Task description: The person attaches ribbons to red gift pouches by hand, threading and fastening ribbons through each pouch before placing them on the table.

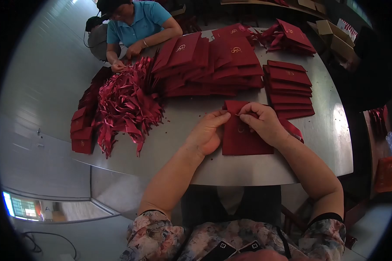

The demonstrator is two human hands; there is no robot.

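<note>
A dark red paper gift bag (248, 143) lies flat on the metal table in front of me, its gold logo partly covered by my right hand. My left hand (207, 130) is closed on the bag's upper left edge, thumb on top and the other fingers mostly hidden. My right hand (265, 124) is over the bag's upper part, thumb and forefinger pinched together. A small light-coloured thing shows at those fingertips, too small to name. From behind my right wrist, a shiny red ribbon (292, 129) sticks out.
Red bags with gold logos form a large pile (231, 56) across the table (178, 126). A smaller stack (289, 87) stands at right, and ribbon-handled bags (130, 104) heap at left. A person in a blue shirt (139, 26) works at the far side. Cardboard boxes (335, 39) stand back right.
</note>
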